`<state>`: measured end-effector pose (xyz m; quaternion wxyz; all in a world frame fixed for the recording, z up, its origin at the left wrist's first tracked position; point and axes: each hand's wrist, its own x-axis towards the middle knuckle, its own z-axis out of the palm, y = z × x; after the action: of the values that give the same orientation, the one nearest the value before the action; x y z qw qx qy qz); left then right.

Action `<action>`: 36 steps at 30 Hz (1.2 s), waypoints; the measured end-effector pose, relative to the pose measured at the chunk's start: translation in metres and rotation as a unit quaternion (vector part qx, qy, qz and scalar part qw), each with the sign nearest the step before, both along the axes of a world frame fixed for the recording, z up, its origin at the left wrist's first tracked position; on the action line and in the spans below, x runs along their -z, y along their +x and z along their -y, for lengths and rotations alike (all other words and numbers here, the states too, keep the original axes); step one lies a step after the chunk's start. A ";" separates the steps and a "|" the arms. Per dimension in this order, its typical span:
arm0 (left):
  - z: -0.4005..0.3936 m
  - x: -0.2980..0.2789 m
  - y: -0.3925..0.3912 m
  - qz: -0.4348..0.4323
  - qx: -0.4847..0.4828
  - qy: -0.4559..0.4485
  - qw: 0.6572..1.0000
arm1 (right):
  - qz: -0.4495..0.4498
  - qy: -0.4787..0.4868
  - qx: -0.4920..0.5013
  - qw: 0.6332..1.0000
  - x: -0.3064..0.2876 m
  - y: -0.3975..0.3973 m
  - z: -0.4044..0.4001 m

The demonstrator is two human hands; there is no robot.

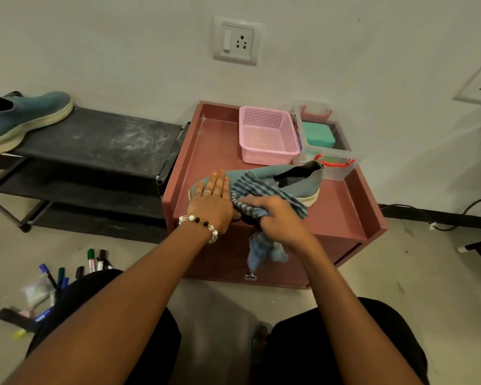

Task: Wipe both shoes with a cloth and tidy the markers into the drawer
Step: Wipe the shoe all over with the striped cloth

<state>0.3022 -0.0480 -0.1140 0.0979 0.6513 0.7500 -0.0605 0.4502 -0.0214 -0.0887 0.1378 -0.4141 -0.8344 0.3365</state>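
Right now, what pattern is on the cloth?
Blue-grey with darker stripes; the cloth shows best in the head view.

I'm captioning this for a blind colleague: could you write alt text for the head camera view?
A person's right hand wipes a grey-blue shoe with a striped cloth on a reddish drawer unit, while the left hand presses flat on its toe. The second shoe sits on a black rack; markers lie on the floor.

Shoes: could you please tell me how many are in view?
2. One shoe lies on the red cabinet, its toe under the left hand, the right hand holding a cloth on it. The other shoe stands on the black rack, far left.
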 end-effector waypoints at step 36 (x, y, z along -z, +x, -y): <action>-0.017 0.010 0.009 -0.007 0.035 0.172 0.984 | -0.130 0.156 0.340 0.918 0.015 0.038 -0.008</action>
<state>0.3108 -0.0311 -0.1242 -0.0228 0.6837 0.7268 0.0616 0.4886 -0.0137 -0.1040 0.4142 -0.5985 -0.6599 0.1864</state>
